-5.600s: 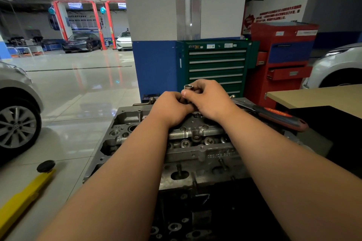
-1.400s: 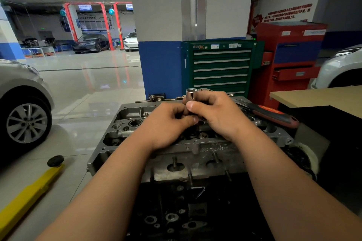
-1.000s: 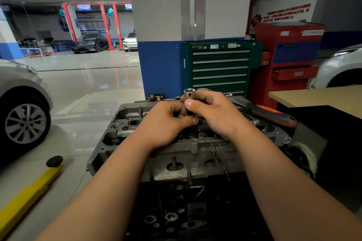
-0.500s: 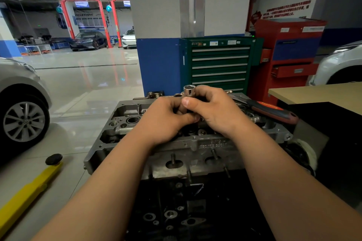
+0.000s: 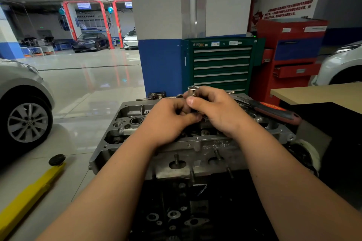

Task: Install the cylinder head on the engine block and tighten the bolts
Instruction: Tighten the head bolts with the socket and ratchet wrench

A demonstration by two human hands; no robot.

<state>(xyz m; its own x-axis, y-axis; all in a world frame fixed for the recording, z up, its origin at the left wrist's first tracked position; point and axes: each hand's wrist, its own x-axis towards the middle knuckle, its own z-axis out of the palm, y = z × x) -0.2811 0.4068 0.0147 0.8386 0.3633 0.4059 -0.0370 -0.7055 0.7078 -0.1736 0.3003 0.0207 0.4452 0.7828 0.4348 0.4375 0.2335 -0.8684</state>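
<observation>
The grey cylinder head [image 5: 195, 154] lies on the dark engine block [image 5: 176, 211] in front of me. A shiny socket [image 5: 193, 90] stands upright above the middle of the head. My right hand [image 5: 217, 109] grips it just below its open top. My left hand [image 5: 166, 121] curls round the lower part of the same tool, thumb touching the right hand. What the socket sits on is hidden by both hands. A ratchet wrench with a red and black handle [image 5: 274, 111] lies on the head's right end.
A green drawer cabinet [image 5: 221, 64] and a red tool cart [image 5: 291, 55] stand behind the engine by a blue and white pillar. A tan tabletop [image 5: 321, 92] is at the right. A yellow lift arm [image 5: 29, 193] and a silver car's wheel [image 5: 27, 121] are at the left.
Both hands stay clasped on the socket at the same spot; fingers shift slightly between frames. The view itself has wobbled a little.
</observation>
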